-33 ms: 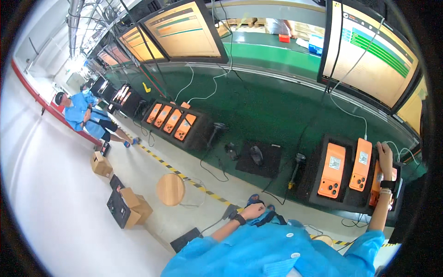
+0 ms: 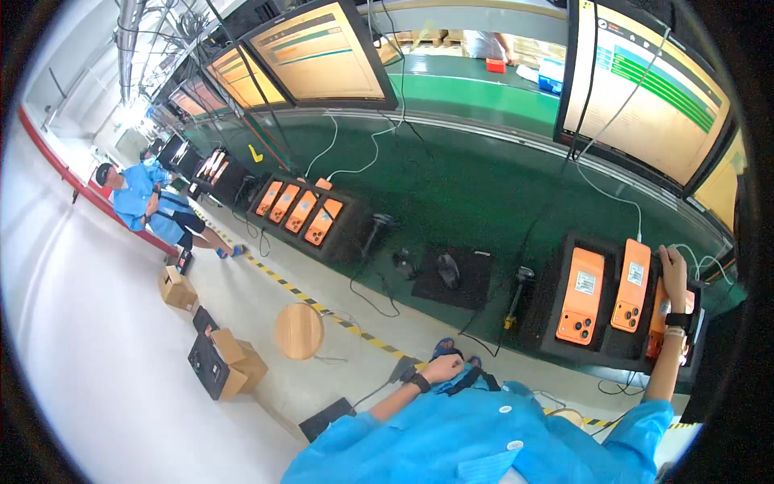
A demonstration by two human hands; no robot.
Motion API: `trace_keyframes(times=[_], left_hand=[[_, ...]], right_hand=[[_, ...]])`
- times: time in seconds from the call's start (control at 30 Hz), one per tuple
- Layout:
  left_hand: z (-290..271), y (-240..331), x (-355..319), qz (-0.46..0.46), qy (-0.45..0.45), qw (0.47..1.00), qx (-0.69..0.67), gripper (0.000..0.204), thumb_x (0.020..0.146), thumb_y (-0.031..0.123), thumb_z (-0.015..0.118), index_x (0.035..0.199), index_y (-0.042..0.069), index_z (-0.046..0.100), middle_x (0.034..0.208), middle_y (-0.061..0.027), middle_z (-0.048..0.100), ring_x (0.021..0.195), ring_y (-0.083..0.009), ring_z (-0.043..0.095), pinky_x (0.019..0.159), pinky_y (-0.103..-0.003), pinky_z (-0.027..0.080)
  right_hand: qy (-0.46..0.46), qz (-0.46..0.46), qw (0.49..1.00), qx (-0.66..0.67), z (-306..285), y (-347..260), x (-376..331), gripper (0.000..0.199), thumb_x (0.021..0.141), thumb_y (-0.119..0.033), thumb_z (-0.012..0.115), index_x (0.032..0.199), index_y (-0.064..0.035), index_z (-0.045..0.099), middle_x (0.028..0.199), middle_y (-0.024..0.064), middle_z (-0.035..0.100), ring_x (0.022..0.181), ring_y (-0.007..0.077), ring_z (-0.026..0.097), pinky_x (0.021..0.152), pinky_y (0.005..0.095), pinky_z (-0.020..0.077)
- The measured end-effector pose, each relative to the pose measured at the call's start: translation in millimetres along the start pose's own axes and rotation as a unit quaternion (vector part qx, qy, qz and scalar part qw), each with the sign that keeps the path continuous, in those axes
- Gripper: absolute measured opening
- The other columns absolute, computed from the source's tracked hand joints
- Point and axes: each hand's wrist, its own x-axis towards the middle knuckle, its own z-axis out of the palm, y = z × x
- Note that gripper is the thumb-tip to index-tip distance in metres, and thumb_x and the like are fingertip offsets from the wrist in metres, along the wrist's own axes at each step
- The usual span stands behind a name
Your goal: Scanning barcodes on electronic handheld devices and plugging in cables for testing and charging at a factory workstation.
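Note:
My right hand (image 2: 672, 274) reaches over the top end of an orange phone (image 2: 658, 316) in the rightmost slot of a black foam tray (image 2: 617, 361). Its fingers bend at that end, where a white cable (image 2: 703, 264) runs off; what they pinch is hidden. Left of it lie two more orange phones face down: a middle one (image 2: 631, 282), with a white cable at its top, and a left one (image 2: 582, 298). Each bears a white label. In front of my body, my left hand (image 2: 442, 369) is closed, knuckles up, by my blue smock; anything inside is hidden.
Another black tray of several orange phones (image 2: 300, 211) stands farther left on the green bench (image 2: 484, 189). Between the trays are handheld scanners (image 2: 522, 282) and a mouse (image 2: 448, 272) on a mat. Monitors (image 2: 645, 89) hang above. A stool (image 2: 299, 331), cartons (image 2: 242, 363) and a person (image 2: 153, 198) are left.

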Motion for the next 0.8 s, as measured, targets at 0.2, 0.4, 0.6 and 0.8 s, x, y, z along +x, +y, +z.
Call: trace_keyframes(times=[0.2, 0.4, 0.6, 0.8], left_hand=[[7.2, -14.8, 2.9, 0.072, 0.014, 0.997, 0.023, 0.025, 0.085, 0.023, 0.054, 0.089, 0.000, 0.064, 0.091, -0.0210, 0.066, 0.083, -0.0385, 0.062, 0.075, -0.046, 0.049], [18.0, -28.7, 8.5, 0.050, -0.030, 0.998, 0.038, 0.028, 0.090, 0.026, 0.055, 0.096, 0.001, 0.064, 0.096, -0.0170, 0.064, 0.091, -0.0318, 0.061, 0.080, -0.042, 0.048], [19.3, -33.2, 18.3, 0.031, -0.040, 0.999, -0.001, 0.029, 0.088, 0.026, 0.054, 0.090, -0.001, 0.066, 0.091, -0.0189, 0.065, 0.087, -0.0328, 0.063, 0.076, -0.043, 0.048], [15.9, -35.3, 20.8, 0.022, -0.067, 0.997, 0.017, 0.032, 0.088, 0.029, 0.054, 0.094, 0.000, 0.066, 0.094, -0.0187, 0.066, 0.090, -0.0345, 0.062, 0.081, -0.043, 0.048]], right_hand=[[-0.005, 0.025, 1.000, 0.000, 1.8, 33.4, -0.2, 0.035, 0.097, -0.025, 0.054, 0.082, 0.0060, 0.051, 0.069, 0.0181, 0.045, 0.064, 0.0240, 0.042, 0.064, 0.0365, 0.0383], [0.014, 0.005, 1.000, 0.011, 4.7, 39.0, -1.0, 0.034, 0.098, -0.024, 0.053, 0.084, 0.0073, 0.054, 0.072, 0.0183, 0.051, 0.067, 0.0255, 0.049, 0.067, 0.0364, 0.0408], [0.006, 0.014, 1.000, 0.027, 1.4, 7.1, -6.0, 0.034, 0.097, -0.023, 0.054, 0.082, 0.0074, 0.051, 0.072, 0.0179, 0.051, 0.067, 0.0290, 0.048, 0.067, 0.0362, 0.0404], [0.037, -0.011, 0.999, -0.010, 2.9, -9.5, -10.1, 0.036, 0.096, -0.024, 0.054, 0.081, 0.0084, 0.053, 0.073, 0.0219, 0.052, 0.067, 0.0367, 0.051, 0.064, 0.0411, 0.0394]])
